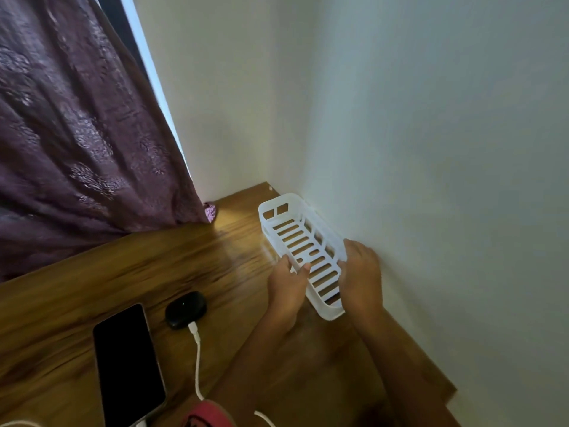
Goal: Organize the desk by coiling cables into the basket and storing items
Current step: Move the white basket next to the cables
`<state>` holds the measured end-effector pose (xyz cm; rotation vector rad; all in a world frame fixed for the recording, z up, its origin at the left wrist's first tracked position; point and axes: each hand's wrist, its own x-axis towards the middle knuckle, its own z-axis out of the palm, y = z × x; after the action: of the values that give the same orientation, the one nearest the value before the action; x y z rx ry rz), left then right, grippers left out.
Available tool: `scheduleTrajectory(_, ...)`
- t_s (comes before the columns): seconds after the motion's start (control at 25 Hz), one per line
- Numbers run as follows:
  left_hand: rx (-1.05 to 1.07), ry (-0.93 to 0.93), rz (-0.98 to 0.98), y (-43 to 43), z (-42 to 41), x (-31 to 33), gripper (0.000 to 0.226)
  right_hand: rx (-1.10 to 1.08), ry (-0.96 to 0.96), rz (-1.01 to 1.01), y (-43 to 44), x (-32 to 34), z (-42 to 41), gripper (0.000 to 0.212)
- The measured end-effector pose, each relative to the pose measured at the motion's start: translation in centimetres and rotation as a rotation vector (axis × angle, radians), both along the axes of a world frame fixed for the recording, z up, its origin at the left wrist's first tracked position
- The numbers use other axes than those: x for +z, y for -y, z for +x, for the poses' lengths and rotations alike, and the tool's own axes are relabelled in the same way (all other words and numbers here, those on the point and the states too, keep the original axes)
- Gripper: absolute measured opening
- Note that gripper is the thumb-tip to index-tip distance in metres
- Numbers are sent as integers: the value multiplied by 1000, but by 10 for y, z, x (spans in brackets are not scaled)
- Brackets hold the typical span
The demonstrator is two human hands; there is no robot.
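Observation:
A long white slotted plastic basket (278, 211) lies on the wooden desk (138, 272) beside the right wall, with nothing in it. My left hand (288, 285) grips its left rim and my right hand (360, 275) grips its right rim, both near the basket's near end. A white cable (197, 362) runs from the bottom edge up to a small black oval case (185, 309) and is plugged into it. A black phone (127, 365) lies screen-up left of the cable, with another white cable end at its lower edge.
A purple patterned curtain (77, 134) hangs over the desk's far left side. White walls (431, 149) meet in the corner behind the basket. A pink object (206, 414) shows at the bottom edge.

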<state>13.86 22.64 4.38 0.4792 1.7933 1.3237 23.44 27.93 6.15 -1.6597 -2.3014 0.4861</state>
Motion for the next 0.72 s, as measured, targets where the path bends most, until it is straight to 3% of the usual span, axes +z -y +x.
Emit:
scheduleTrajectory(0.32,17,2,76,25,-8,17,31,-112,-384,-140,7,27,-3,38)
scheduleTrajectory(0.72,156,-139,209,149,-64,72,33,198,-660,-96,92,54,-61,25)
